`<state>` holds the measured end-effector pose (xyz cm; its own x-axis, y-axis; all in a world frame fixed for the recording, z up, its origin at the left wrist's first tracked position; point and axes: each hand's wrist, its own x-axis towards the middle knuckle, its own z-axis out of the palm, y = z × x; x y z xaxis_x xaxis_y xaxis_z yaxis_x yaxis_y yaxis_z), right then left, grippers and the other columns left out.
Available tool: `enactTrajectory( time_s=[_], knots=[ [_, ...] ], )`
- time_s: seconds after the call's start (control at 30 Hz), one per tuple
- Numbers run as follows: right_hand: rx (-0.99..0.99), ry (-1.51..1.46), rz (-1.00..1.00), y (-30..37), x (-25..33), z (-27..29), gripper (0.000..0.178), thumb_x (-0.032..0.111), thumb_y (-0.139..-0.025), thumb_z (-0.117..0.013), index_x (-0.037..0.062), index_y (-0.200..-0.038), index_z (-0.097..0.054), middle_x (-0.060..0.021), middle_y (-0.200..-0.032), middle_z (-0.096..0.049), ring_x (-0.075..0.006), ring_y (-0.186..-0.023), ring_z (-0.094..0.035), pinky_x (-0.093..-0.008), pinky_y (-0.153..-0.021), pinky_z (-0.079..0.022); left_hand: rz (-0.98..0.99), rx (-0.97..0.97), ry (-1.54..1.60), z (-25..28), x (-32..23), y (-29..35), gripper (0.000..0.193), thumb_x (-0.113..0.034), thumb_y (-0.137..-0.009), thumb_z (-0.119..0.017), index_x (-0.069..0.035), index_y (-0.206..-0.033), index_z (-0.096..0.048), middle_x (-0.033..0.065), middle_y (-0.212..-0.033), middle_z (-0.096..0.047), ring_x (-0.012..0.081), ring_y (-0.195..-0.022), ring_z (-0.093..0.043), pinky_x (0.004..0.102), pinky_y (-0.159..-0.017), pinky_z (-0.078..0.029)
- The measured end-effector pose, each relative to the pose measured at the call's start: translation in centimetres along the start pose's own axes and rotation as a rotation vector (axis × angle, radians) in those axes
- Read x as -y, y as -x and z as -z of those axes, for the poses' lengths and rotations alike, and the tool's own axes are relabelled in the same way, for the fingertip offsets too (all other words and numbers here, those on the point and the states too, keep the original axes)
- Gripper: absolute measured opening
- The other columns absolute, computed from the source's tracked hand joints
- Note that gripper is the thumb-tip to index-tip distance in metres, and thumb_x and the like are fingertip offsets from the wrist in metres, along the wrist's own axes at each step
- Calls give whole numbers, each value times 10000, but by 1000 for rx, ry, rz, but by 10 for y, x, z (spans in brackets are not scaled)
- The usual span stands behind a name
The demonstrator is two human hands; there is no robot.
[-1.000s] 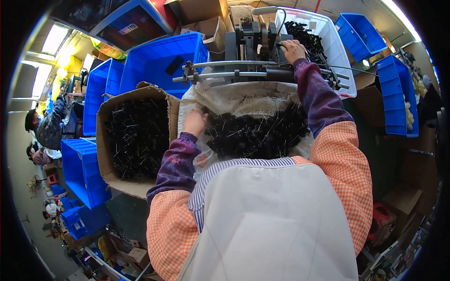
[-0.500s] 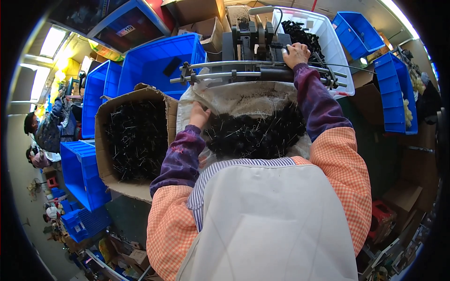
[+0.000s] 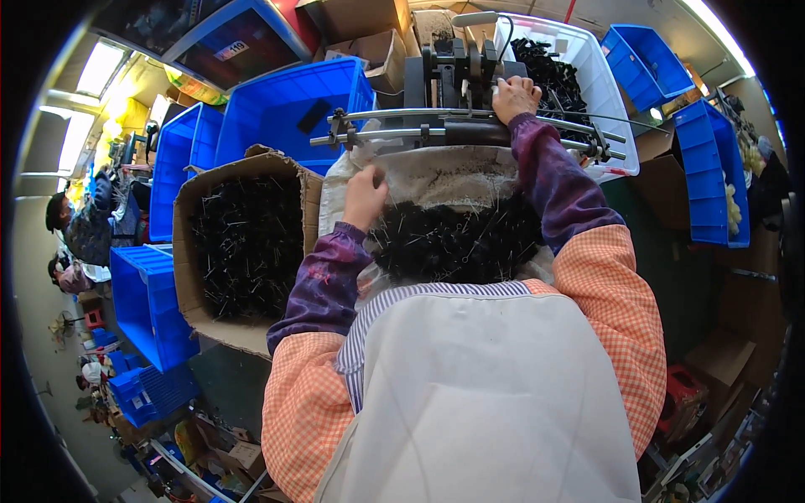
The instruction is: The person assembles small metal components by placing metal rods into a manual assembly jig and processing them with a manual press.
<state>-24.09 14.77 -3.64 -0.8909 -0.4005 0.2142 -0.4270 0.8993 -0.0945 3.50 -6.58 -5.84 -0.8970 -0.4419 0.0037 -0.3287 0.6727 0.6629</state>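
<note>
Two bare hands in view, well apart. Holds the left hand (image 3: 366,199) over the upper left of one pale sheet (image 3: 402,172), near the left end of one heap of black pieces (image 3: 457,239) with thin metal pins; curls the fingers inward, and cannot tell of any piece pinched there. Lays the right hand (image 3: 515,98) on the right part of one dark machine (image 3: 457,75), fingers bent over it; cannot tell how tight the grip.

Heap spread on the sheet, between one pale apron (image 3: 495,394) and the machine; pieces too tangled to count. Along the machine's near side, two silver rods (image 3: 377,136).

More black pieces in two containers: one cardboard box (image 3: 310,197) left of the sheet, one white bin (image 3: 608,101) right of the machine.

On the left, three large blue bins (image 3: 268,109), one with a single dark flat item (image 3: 314,117) inside. On the right, two blue containers (image 3: 708,168). At far left, two other people (image 3: 88,222). On the arms, two purple cuffs (image 3: 314,281).
</note>
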Motion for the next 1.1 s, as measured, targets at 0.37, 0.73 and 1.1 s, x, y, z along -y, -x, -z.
enactTrajectory(
  time_s=[0.37, 0.73, 1.1],
  knots=[
    [131, 45, -62, -27, -67, 3, 240, 198, -832, -439, 150, -1025, -571, -108, -1039, -604, -279, -989, -579, -432, -835, -381, -250, 18, 411, 24, -85, 6, 185, -58, -777, -641, -12, -950, -595, 81, -859, -632, 164, -764, -613, 263, -665, -485],
    [-90, -294, 238, 41, -75, 59, 329, 207, -835, -521, 101, -1146, -527, -151, -1021, -581, -294, -861, -611, -382, -738, -486, -187, 167, 787, -7, -147, -10, 198, -25, -790, -654, 19, -967, -578, 36, -829, -631, 67, -771, -588, 198, -660, -471],
    [-87, -148, 167, 3, -50, 13, 231, 230, -828, -550, 106, -1010, -619, -73, -970, -607, -290, -905, -548, -360, -814, -431, -1, 264, -474, 19, -48, 7, 515, -477, -833, -519, 16, -962, -594, 223, -882, -622, 376, -764, -600, 436, -666, -478]
  ],
)
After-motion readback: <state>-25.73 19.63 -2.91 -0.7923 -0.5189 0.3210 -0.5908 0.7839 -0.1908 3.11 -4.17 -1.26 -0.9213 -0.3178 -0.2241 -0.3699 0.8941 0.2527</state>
